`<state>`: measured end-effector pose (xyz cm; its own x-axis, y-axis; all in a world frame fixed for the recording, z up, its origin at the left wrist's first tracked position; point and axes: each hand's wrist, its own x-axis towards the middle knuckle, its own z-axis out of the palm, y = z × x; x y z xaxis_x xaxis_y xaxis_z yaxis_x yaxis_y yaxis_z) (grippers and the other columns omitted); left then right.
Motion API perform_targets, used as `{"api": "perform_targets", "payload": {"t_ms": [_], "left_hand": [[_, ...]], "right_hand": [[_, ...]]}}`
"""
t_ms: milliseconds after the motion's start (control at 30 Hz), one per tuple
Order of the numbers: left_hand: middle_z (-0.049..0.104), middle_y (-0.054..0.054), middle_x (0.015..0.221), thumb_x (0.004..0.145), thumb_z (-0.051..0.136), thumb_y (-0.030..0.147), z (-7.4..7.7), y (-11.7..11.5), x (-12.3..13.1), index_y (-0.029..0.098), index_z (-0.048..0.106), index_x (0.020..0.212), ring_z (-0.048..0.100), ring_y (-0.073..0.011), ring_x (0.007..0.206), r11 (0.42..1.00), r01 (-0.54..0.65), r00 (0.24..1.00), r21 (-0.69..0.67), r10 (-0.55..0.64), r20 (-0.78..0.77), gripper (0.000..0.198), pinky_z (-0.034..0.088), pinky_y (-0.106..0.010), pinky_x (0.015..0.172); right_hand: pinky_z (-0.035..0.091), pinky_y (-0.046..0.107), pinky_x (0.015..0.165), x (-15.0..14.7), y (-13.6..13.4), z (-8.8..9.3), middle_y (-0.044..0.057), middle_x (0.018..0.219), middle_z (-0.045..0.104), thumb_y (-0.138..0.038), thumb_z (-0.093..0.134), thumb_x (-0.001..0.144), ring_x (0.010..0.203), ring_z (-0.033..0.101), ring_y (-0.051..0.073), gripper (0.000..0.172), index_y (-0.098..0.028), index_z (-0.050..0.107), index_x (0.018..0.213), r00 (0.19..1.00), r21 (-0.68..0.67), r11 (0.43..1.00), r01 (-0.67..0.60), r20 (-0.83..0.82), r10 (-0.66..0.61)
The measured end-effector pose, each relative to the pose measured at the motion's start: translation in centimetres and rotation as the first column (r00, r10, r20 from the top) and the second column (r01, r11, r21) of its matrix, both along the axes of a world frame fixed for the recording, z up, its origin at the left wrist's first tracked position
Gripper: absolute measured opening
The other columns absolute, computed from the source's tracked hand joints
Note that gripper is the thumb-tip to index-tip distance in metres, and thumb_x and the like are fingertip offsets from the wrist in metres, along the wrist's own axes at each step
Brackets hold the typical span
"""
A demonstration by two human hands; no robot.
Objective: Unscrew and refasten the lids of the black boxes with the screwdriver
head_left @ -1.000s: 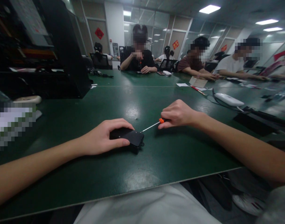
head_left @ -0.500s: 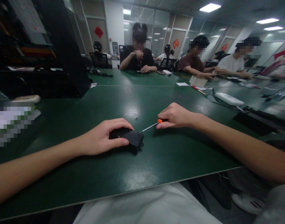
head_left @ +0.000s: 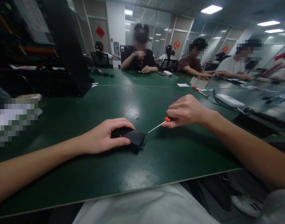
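Observation:
My left hand (head_left: 105,136) is closed around a black plastic box (head_left: 137,137) that rests on the green table (head_left: 105,177). The thumb lies along the near side and the fingers along the far side. Small screws or dots show on its top, and a small tab juts from its right end. My right hand (head_left: 185,110) grips a screwdriver (head_left: 156,127) with an orange and black handle. Its thin metal shaft slants down to the left, with the tip close to the box's right end; whether they touch I cannot tell.
At left stands a black shelf unit (head_left: 72,62), with a blurred stack (head_left: 14,116) before it. A white power strip (head_left: 229,100), a small carton (head_left: 199,81) and a red pencil-like stick (head_left: 198,90) lie to the right. Several people sit across the table.
My right hand has moved right and slightly up with the screwdriver, whose tip shifted a little right. My left hand still holds the box in nearly the same place.

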<state>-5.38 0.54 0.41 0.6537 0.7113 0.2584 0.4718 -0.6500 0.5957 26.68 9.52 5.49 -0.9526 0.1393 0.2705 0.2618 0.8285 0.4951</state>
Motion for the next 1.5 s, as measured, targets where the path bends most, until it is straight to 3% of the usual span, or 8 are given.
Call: {"api": "perform_targets", "payload": {"t_ms": [300,633,967,1233,1367,1500], "left_hand": [[0.068,-0.006,0.112,0.094,0.066,0.042,-0.1,0.0,0.0,0.019,0.067,0.116,0.063,-0.023,0.102,1.0,0.003,1.0,0.0,-0.003,0.011,0.032,0.046,-0.03,0.088],[0.069,-0.007,0.115,0.093,0.066,0.044,-0.3,0.0,0.1,0.019,0.067,0.118,0.064,-0.0241,0.103,0.999,-0.041,0.999,0.01,0.04,0.02,0.035,0.048,-0.032,0.092],[0.07,-0.006,0.111,0.092,0.068,0.045,-0.2,-0.1,0.0,0.02,0.067,0.117,0.065,-0.0236,0.1,0.999,-0.033,0.999,0.002,0.033,0.021,0.035,0.049,-0.031,0.087],[0.071,-0.006,0.111,0.091,0.068,0.043,-0.2,-0.2,0.1,0.02,0.067,0.117,0.065,-0.0239,0.099,0.998,-0.056,0.998,-0.016,0.057,0.016,0.035,0.05,-0.032,0.086],[0.071,-0.007,0.112,0.091,0.068,0.044,-0.2,-0.2,0.1,0.02,0.068,0.117,0.065,-0.0251,0.1,0.999,-0.049,0.999,-0.008,0.049,0.022,0.036,0.05,-0.034,0.088],[0.071,-0.007,0.112,0.091,0.068,0.045,-0.3,-0.1,0.0,0.02,0.067,0.118,0.065,-0.0254,0.101,0.999,-0.046,0.999,0.007,0.046,0.025,0.037,0.05,-0.034,0.088]], "right_hand": [[0.018,0.028,0.052,-1.1,-1.5,-0.4,-0.001,0.052,0.042,-0.064,0.048,0.096,0.048,0.027,0.007,0.06,-0.016,0.049,0.06,0.999,0.029,0.999,-0.037,-0.035,0.038],[0.02,0.024,0.052,-2.4,-0.1,-4.0,-0.001,0.057,0.052,-0.061,0.041,0.101,0.05,0.04,0.006,0.059,-0.015,0.055,0.067,0.992,-0.22,0.971,-0.094,-0.099,0.073],[0.018,0.024,0.053,-1.3,0.7,-2.7,-0.001,0.055,0.049,-0.064,0.046,0.097,0.049,0.037,0.007,0.059,-0.015,0.052,0.064,0.993,-0.175,0.979,-0.101,-0.082,0.088],[0.022,0.022,0.055,-2.9,0.5,-5.6,0.001,0.06,0.054,-0.064,0.033,0.101,0.052,0.042,0.008,0.061,-0.015,0.054,0.072,0.998,-0.47,0.881,-0.058,-0.016,0.057],[0.02,0.022,0.055,-3.0,0.4,-5.3,0.002,0.066,0.058,-0.065,0.033,0.101,0.056,0.046,0.009,0.06,-0.014,0.058,0.081,0.999,-0.391,0.92,-0.042,-0.005,0.043],[0.022,0.023,0.055,-2.6,-0.1,-4.3,0.003,0.077,0.064,-0.058,0.034,0.104,0.061,0.049,0.008,0.051,-0.015,0.062,0.096,0.999,-0.182,0.982,-0.047,-0.034,0.041]]}}
